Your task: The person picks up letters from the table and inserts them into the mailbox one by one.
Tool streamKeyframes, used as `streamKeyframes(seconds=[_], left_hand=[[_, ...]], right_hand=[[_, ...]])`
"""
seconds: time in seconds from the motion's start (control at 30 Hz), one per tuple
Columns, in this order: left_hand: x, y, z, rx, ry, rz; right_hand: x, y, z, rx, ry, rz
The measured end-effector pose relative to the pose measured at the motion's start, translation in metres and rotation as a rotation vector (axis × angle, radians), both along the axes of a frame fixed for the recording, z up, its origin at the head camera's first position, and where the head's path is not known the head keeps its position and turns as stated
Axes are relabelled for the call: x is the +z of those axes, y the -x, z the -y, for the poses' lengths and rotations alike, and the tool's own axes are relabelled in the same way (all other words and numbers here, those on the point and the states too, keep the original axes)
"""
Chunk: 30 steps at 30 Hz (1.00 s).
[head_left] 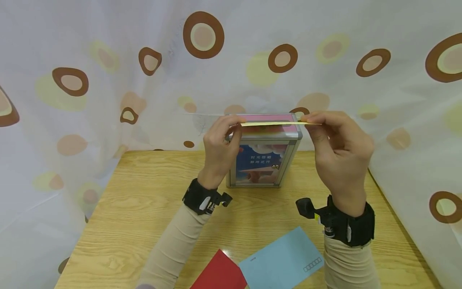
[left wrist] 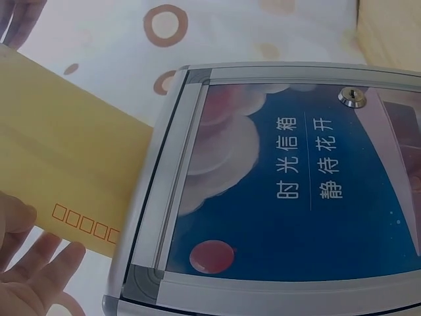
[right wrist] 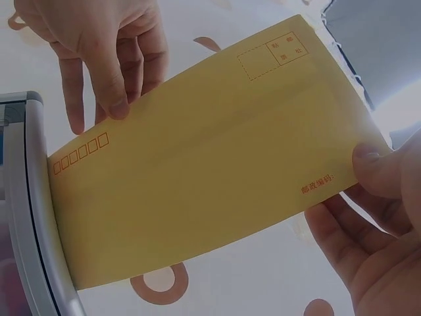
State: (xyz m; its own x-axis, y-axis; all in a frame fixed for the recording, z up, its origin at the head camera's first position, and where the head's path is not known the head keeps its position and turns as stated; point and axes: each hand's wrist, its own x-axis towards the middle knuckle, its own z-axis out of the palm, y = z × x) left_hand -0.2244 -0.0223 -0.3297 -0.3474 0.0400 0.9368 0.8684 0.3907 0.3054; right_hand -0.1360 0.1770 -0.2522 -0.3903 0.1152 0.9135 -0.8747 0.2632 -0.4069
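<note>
A yellow envelope [right wrist: 210,178] stands on edge over the top of a metal-framed mailbox [head_left: 261,160], and the head view catches only its thin upper edge. My left hand [head_left: 221,146] pinches the envelope's left side between thumb and fingers. At its right side my right hand [head_left: 343,150] grips it the same way, thumb on the face printed with red postcode boxes. The mailbox's rim [left wrist: 148,191] hides the envelope's lower edge, so I cannot tell whether it is inside the dark slot [head_left: 270,121] in the pink top.
On the wooden table [head_left: 144,208], near its front, lie a light blue envelope [head_left: 281,261] and a red envelope [head_left: 220,273], their edges meeting. The mailbox door has a small lock [head_left: 275,167]. Behind everything hangs a patterned white curtain [head_left: 231,80].
</note>
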Motion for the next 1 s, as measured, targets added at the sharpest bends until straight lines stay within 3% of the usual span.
streamKeyframes(seconds=[0.37, 0.6, 0.8, 1.0], left_hand=[[0.009, -0.011, 0.001, -0.001, 0.000, -0.043], [0.029, -0.031, 0.002, -0.023, -0.016, -0.101], [0.050, -0.053, 0.001, -0.044, -0.050, -0.194], [0.058, -0.066, 0.002, -0.052, -0.058, -0.230]], right_hand=[[-0.005, 0.002, -0.002, 0.009, -0.009, 0.027], [-0.005, 0.002, -0.002, 0.006, -0.007, 0.025], [-0.003, -0.001, 0.000, -0.030, -0.006, 0.021], [0.000, -0.009, 0.004, -0.031, 0.025, 0.012]])
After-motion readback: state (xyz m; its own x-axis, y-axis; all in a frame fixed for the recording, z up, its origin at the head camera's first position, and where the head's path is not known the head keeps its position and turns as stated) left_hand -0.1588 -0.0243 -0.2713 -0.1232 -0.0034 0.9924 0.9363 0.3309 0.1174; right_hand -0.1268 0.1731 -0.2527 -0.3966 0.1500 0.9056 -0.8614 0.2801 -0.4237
